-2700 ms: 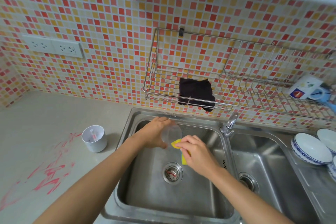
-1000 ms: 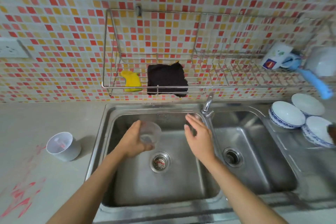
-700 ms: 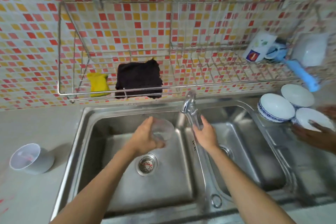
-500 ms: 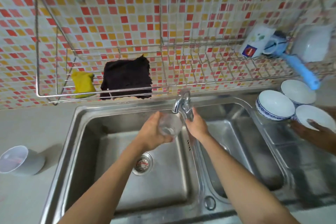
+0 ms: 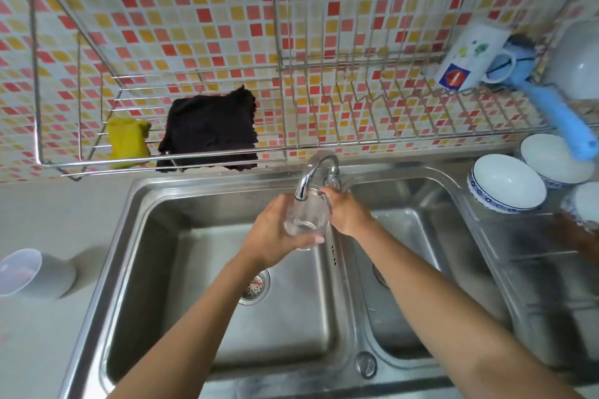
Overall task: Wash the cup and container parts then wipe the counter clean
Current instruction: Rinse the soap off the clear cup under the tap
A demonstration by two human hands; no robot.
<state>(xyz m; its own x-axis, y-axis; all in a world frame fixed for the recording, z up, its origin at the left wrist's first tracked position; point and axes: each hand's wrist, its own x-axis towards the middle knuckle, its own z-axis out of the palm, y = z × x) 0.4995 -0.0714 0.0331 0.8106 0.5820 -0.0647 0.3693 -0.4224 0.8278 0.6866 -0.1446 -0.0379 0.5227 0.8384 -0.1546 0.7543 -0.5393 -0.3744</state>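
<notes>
- Mosaic tiles in red and yellow backed the double steel sink (image 5: 142, 191) where you stood. A wire rack (image 5: 194, 159) on the wall held a yellow sponge (image 5: 128, 142) and a dark cloth (image 5: 210, 133).
- Your left hand (image 5: 275, 233) wrapped its fingers round the clear cup (image 5: 306, 220), holding it over the left basin with its mouth right under the tap spout (image 5: 311, 172).
- Your right hand (image 5: 343, 210) reached to the tap's base just beyond the cup. Whether its fingers gripped the handle or only touched it could not be told.
- No stream of water could be made out. Opened hard, the tap would likely have sent water bouncing out of the cup, over the sink's rim and onto the counter (image 5: 64, 214) you had yet to wipe.
- A one-handed hold on a wet, smooth cup looked liable to slip. The cup could have dropped into the basin or knocked the spout, so close was its rim.
- At the left edge, the white container (image 5: 35, 272) waited on the counter, well apart from the sink and easy to overlook.
</notes>
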